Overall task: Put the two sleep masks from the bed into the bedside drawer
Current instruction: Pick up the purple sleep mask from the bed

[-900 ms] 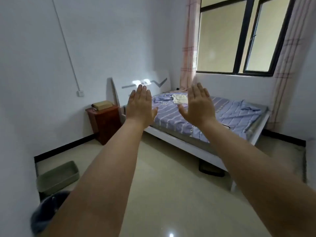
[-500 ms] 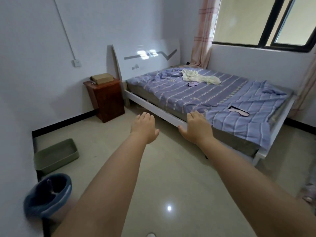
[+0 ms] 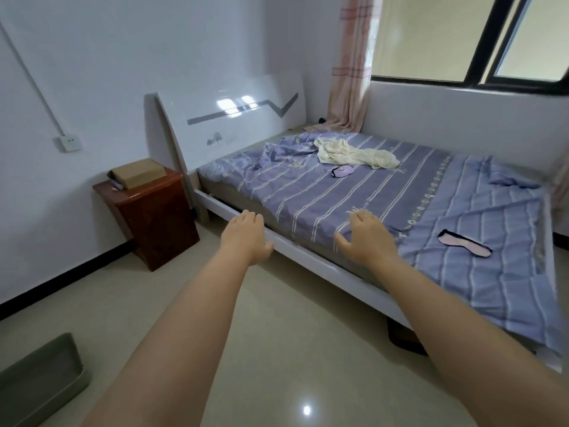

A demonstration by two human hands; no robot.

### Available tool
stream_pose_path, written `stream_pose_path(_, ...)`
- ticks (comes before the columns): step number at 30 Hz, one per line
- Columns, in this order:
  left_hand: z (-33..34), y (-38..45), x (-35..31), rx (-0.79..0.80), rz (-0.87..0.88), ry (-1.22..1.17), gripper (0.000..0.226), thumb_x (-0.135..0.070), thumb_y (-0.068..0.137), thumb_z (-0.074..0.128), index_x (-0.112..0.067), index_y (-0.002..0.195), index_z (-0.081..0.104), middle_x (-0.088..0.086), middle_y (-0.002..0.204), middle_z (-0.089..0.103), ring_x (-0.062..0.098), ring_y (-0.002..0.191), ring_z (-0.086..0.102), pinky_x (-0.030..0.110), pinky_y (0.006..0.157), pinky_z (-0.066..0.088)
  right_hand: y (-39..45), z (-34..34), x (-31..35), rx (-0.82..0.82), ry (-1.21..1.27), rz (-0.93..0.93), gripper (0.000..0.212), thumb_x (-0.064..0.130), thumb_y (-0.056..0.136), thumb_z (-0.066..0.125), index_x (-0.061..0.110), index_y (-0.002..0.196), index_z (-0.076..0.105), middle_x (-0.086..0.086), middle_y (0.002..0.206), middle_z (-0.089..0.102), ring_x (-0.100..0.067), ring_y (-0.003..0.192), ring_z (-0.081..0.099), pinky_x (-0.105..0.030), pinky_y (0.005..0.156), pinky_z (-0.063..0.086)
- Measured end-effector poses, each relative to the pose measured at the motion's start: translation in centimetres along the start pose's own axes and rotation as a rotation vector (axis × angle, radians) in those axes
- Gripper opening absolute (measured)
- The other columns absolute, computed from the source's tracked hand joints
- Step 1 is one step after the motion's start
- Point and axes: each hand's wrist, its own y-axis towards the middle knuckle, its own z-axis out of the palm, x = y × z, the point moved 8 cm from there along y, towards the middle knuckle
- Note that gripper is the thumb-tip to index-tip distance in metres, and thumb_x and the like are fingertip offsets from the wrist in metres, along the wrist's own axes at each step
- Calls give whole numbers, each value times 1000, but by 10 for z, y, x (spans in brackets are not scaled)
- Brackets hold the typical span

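Observation:
A pink sleep mask [image 3: 464,243] with a black edge lies flat on the striped purple sheet near the bed's [image 3: 311,260] foot. A smaller purple sleep mask [image 3: 342,171] rests mid-bed, just below a crumpled cream cloth [image 3: 354,153]. The reddish-brown bedside cabinet [image 3: 154,217] stands left of the headboard, and its drawer looks closed. My left hand [image 3: 245,237] hovers over the bed's side rail, fingers apart, holding nothing. My right hand [image 3: 368,234] is held over the sheet's near edge, left of the pink mask, also with nothing in it.
A tan box [image 3: 137,173] sits on top of the cabinet. A green bin [image 3: 40,377] stands on the floor at lower left. A dark object [image 3: 403,337] lies under the bed. Curtains and a window line the far wall.
The view has closed in on the bed and tilted down. Both hands have lowered from in front of the bed to its near edge, and both masks show larger.

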Motion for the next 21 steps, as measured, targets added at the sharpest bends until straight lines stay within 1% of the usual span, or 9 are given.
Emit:
stream_pose_path(2,5,63,1,-1,32,-11,62,-38,88,48,-3,136,30,14,145,36,28,139,25,39,115,25,57,10,-17,-16,-6,35,50,33,85,49,-3,120,45,-21,128,50,-34,119,44,-41,101,35)
stream_pose_path(3,7,95,0,0,50,-14,60,-38,88,48,-3,135,31,15,144,37,29,138,25,39,115,25,87,15,-26,-20,-3,51,49,33,85,50,-3,118,45,-21,127,50,-34,117,44,-41,99,36)
stream_pose_path(7,9,224,1,10,79,-41,53,-37,89,48,-2,128,37,17,137,41,30,129,36,40,110,30,212,33,-59,-26,41,109,49,33,86,50,-4,116,45,-21,126,49,-34,117,44,-40,93,40)
stream_pose_path(10,12,317,8,29,105,-22,53,-36,90,46,-2,130,36,17,138,40,31,130,35,39,110,29,303,52,-78,-6,61,140,47,33,86,50,-4,114,47,-21,124,50,-34,116,44,-39,94,39)
stream_pose_path(13,24,399,21,61,116,-27,54,-37,90,46,-2,131,35,16,139,40,30,131,33,39,111,28,383,78,-94,49,48,167,48,34,87,49,-4,117,45,-21,127,48,-34,118,42,-40,95,38)
stream_pose_path(15,36,454,31,83,116,-33,53,-36,90,46,-2,130,36,16,139,40,30,132,33,38,110,29,435,95,-102,71,42,186,48,34,88,48,-4,118,45,-20,129,47,-33,120,42,-40,93,40)
stream_pose_path(21,78,642,55,132,123,-45,54,-35,89,46,-3,130,35,17,141,37,30,132,33,40,111,29,600,154,-143,53,57,253,40,28,88,48,-5,111,49,-21,124,50,-34,113,46,-39,89,41)
